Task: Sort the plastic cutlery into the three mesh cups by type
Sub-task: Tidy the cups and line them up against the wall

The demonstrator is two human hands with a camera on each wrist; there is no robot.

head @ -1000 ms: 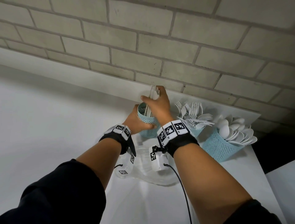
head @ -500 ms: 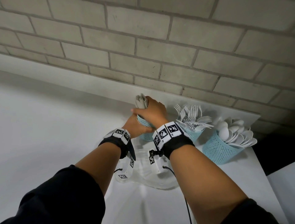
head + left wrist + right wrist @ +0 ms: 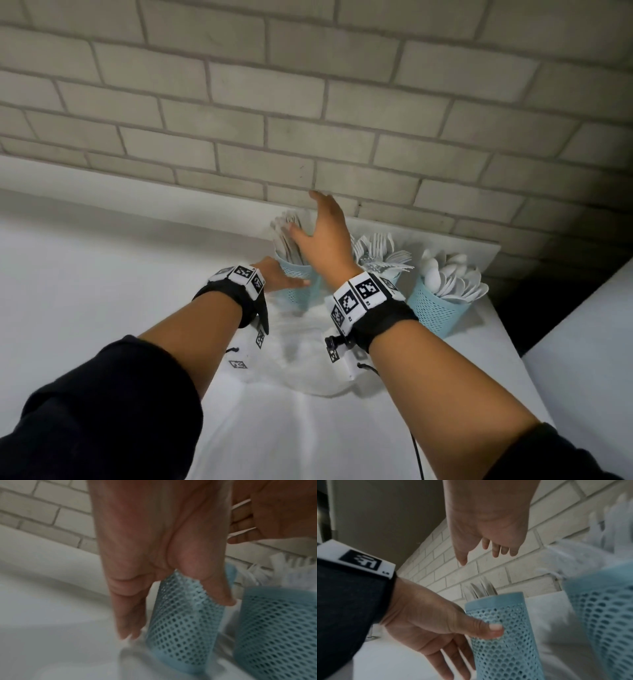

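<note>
Three light-blue mesh cups stand in a row by the brick wall. The left cup (image 3: 299, 286) holds white knives (image 3: 286, 233), the middle cup (image 3: 599, 608) holds forks (image 3: 378, 248), and the right cup (image 3: 433, 310) holds spoons (image 3: 452, 279). My left hand (image 3: 279, 279) is beside the left cup (image 3: 180, 615): the thumb (image 3: 481, 628) lies on the mesh and the fingers (image 3: 130, 615) point straight down along its side. My right hand (image 3: 318, 222) hovers over the knives with fingers spread, holding nothing.
A crumpled clear plastic wrapper (image 3: 301, 356) lies on the white table (image 3: 308, 438) just in front of the cups. The brick wall (image 3: 308, 102) rises directly behind them. The table's right edge runs close to the spoon cup.
My right hand, which gripped a bundle of knives over the left cup, has let them drop in and lifted away open. The left hand's hold on that cup has loosened.
</note>
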